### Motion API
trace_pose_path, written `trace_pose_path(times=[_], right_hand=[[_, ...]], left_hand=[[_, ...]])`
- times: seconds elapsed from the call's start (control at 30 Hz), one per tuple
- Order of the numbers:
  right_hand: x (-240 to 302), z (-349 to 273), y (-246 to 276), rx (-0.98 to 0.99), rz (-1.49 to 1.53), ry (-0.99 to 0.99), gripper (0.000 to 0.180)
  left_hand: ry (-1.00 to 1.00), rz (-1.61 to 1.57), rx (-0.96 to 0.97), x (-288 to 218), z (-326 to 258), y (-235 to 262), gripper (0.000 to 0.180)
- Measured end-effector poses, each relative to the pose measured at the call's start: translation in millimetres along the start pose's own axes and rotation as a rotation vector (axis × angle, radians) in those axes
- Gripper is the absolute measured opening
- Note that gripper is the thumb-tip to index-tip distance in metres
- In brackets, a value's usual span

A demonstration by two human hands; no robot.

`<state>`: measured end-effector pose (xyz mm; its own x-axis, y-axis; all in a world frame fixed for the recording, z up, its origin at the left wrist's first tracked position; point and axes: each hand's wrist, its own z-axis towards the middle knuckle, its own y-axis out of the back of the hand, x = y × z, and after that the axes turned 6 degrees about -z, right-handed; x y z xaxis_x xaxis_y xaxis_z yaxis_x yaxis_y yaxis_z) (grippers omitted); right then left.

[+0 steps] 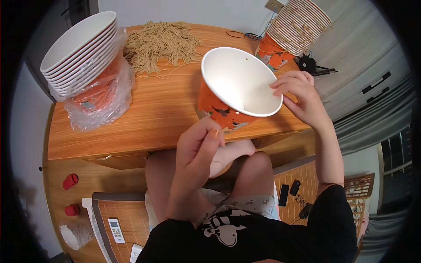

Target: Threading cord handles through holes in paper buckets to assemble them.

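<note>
Right hand (302, 97) pinches the rim of a tilted orange paper bowl (237, 90) at the table (162, 118) edge; left hand (199, 151), fingers curled closed, hovers below. Noodle pile (160, 44) and wrapped bowl stack (87, 65) lie behind.

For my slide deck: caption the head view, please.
Right hand tilts an orange paper bowl beside dry noodles.

Glossy paper bowl (239, 85), smooth varnished wooden table (162, 114), crinkled clear plastic wrap (103, 98), rough dry noodles (160, 44)
</note>
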<state>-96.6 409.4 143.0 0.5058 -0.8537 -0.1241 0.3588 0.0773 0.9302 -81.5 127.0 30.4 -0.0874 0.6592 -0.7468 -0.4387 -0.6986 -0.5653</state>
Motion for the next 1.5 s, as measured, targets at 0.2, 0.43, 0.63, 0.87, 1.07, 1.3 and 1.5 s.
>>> trace_pose_path(times=[0.2,0.43,0.63,0.87,1.07,1.3,1.5], right_hand=[[12,-6,10,-0.201,0.015,0.015,0.03],[95,-9,-6,-0.312,0.527,-0.072,0.023],[90,-11,-13,-0.331,0.463,-0.072,0.021],[87,-12,-9,-0.312,-0.048,0.187,0.025],[82,-6,-14,-0.277,0.03,0.238,0.034],[85,1,-5,-0.131,0.209,0.21,0.029],[85,7,0,-0.05,0.187,0.184,0.025]], left_hand=[[-0.009,0.063,0.115,12,2,-13,0.019],[0.058,0.054,0.179,19,0,-39,0.025],[0.03,0.014,0.163,27,1,-36,0.024],[-0.139,0.231,0.148,34,3,-33,0.011],[-0.159,0.318,0.119,28,0,-39,0.006],[-0.223,0.422,0.117,24,-1,-37,0.003],[-0.296,0.585,0.173,26,2,-32,0.002]])
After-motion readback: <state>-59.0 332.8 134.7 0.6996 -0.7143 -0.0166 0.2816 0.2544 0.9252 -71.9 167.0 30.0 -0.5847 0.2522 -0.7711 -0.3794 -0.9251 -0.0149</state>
